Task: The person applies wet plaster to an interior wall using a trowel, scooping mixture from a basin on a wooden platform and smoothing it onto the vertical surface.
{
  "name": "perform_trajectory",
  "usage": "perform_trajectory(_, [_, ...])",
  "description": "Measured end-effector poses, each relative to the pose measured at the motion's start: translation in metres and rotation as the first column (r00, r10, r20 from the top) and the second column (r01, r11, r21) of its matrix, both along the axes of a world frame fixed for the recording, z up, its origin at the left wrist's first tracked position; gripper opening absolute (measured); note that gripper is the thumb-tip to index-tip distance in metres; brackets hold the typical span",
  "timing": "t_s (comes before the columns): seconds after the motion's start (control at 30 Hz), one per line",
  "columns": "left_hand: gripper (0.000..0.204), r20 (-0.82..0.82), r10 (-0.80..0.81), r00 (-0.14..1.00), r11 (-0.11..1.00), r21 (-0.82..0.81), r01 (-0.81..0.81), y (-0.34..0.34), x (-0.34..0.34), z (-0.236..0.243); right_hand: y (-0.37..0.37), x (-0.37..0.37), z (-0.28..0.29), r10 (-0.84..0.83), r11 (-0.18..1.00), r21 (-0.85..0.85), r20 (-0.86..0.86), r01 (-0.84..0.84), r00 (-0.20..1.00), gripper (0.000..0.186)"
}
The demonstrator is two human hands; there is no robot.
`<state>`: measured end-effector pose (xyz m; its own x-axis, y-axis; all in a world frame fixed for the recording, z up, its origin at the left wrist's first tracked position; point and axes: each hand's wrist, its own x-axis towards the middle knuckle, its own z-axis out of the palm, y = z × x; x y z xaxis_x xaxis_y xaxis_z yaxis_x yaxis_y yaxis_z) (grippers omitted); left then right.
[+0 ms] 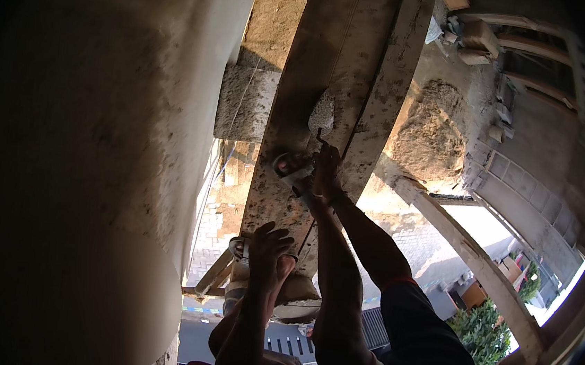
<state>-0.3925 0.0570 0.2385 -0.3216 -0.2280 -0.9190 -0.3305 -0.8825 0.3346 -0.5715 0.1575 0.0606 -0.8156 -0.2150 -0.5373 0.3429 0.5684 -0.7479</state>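
My right hand [328,168] is closed around the handle of a trowel [322,114]. The pale, speckled blade points away from me, over the long stained plank [309,66], and the bent neck shows just ahead of my fingers. I cannot tell whether the blade touches the wood. Nearer to me, my left hand [268,246] has its fingers apart and holds nothing I can see; it is by my lower leg and foot. One sandalled foot [292,170] rests on the plank beside my right hand. Another sandal [237,247] shows at the plank's left edge.
A large plastered wall [109,132] fills the left side. The planks stand high above the ground, with a sandy heap [429,132] down at the right. A long beam [467,253] slants across the lower right, near a green bush [484,338]. Blocks [480,38] lie at the far right.
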Motion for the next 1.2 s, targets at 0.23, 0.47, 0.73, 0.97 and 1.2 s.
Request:
perform_trajectory(0.23, [0.041,0.016,0.006,1.0,0.999,-0.047,-0.005,-0.003,0.002,0.0,-0.013,-0.005,-0.011,0.089,0.994,0.075,-0.178,-0.077,0.98,0.015])
perform_trajectory(0.47, [0.037,0.024,0.013,1.0,1.0,0.021,-0.014,-0.001,-0.004,0.001,0.044,-0.04,-0.039,-0.073,0.997,-0.038,-0.107,0.069,0.992,0.013])
perform_trajectory(0.73, [0.036,0.038,0.05,0.998,0.998,-0.03,-0.049,-0.005,0.003,0.009,0.006,-0.082,0.042,-0.554,0.774,-0.241,0.191,0.585,0.811,0.025])
perform_trajectory(0.97, [0.027,-0.083,0.103,0.991,0.929,-0.347,-0.126,0.017,0.016,0.012,0.152,-0.092,0.139,-0.266,0.83,-0.16,0.729,0.534,0.631,0.047])
perform_trajectory(1.2, [0.039,0.2,-0.241,0.95,0.909,-0.297,0.293,-0.017,0.068,0.114,0.153,-0.008,0.309,-0.153,0.977,0.204,0.481,0.059,0.863,0.033])
